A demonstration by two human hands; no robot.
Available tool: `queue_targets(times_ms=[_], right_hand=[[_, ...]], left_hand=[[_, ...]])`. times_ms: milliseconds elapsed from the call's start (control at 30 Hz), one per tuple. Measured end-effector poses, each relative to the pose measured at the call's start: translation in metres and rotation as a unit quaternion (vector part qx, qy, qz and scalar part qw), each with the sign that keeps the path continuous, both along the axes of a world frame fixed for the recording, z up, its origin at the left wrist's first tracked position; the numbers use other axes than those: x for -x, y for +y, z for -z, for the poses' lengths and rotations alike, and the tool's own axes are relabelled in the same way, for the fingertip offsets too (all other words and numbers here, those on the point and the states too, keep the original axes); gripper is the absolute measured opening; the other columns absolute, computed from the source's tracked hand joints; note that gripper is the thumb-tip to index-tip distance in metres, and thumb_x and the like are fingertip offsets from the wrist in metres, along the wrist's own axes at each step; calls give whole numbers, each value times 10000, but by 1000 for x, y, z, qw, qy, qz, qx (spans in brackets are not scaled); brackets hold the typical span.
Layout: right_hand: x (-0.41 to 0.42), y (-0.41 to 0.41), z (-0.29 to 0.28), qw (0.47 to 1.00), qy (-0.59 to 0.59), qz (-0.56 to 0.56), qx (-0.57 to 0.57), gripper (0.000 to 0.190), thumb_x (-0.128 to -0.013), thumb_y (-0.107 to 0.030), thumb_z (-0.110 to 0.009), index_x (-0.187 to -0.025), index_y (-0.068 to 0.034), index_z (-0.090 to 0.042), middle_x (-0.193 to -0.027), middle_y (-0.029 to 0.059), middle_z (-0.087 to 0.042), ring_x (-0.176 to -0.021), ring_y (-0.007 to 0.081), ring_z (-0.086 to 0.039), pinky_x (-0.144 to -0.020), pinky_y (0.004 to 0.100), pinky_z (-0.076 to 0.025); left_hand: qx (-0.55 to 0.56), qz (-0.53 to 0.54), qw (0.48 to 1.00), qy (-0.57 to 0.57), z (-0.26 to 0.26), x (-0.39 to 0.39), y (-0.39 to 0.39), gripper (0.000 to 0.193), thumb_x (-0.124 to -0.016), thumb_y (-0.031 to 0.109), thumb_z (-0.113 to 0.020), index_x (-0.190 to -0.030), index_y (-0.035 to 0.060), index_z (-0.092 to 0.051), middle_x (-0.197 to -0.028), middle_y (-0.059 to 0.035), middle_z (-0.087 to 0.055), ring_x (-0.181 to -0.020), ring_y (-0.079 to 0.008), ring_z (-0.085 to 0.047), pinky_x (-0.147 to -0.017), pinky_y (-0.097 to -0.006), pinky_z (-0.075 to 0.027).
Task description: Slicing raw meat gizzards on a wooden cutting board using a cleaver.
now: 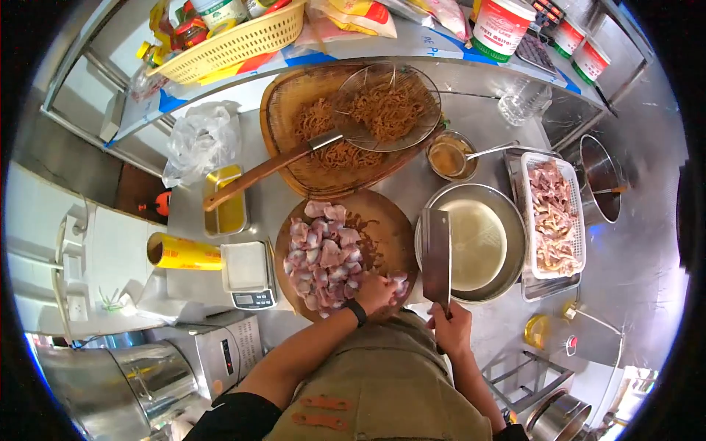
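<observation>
My left hand [378,292] is over the near right part of a round wooden chopping board [394,220], its fingers on a piece of raw gizzard [400,284]. To its left, a heap of raw gizzards [322,259] covers much of the board. My right hand [452,331] grips a cleaver [436,253] by its handle. The broad blade points away from me, over the left rim of a steel bowl [515,259] and apart from the meat. Inside that bowl sits a smaller round vessel [474,242] with a pale bottom.
Beyond the board, a wire skimmer [389,107] rests on a woven bamboo tray [281,132] of brown shreds. Raw meat fills a white basket [580,220] at right. A digital scale [251,273], yellow film roll [190,252] and oil pan [229,212] stand left. A loaded shelf [353,49] overhangs the back.
</observation>
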State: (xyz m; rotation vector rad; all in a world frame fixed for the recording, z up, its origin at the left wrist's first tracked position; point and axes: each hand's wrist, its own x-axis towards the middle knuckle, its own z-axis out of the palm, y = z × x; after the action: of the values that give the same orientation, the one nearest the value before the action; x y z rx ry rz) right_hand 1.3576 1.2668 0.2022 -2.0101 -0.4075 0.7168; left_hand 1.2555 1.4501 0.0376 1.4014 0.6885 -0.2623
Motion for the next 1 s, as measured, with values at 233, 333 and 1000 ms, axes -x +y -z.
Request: queue_targets(times_ms=[233, 333, 1000], right_hand=[[-14, 28, 26, 975, -171, -121, 67, 255, -899, -183, -579, -916, 63, -646, -801, 303, -648, -768, 445, -660, -673, 504, -489], [-7, 44, 36, 979, -122, -126, 108, 300, -907, -209, -565, -914, 80, -643, -843, 334, -640, -873, 521, -612, -765, 539, -472], [24, 79, 55, 977, -104, -94, 163, 299, -932, -202, -559, -876, 88, -603, -804, 335, -628, -807, 521, -617, -703, 565, -471]], left_hand=[[-439, 53, 895, 54, -61, 5, 1, 295, -958, 310, -559, -1106, 61, -618, -889, -174, -689, -762, -354, -674, -615, -472, -548], [-526, 102, 844, 28, -45, 15, 2, 291, -949, 280, -549, -1176, 106, -599, -970, -151, -686, -797, -344, -684, -611, -481, -553], [-465, 121, 873, -82, -24, 12, 26, 149, -827, 151, -610, -954, 79, -640, -886, -133, -676, -812, -338, -686, -667, -456, -545]])
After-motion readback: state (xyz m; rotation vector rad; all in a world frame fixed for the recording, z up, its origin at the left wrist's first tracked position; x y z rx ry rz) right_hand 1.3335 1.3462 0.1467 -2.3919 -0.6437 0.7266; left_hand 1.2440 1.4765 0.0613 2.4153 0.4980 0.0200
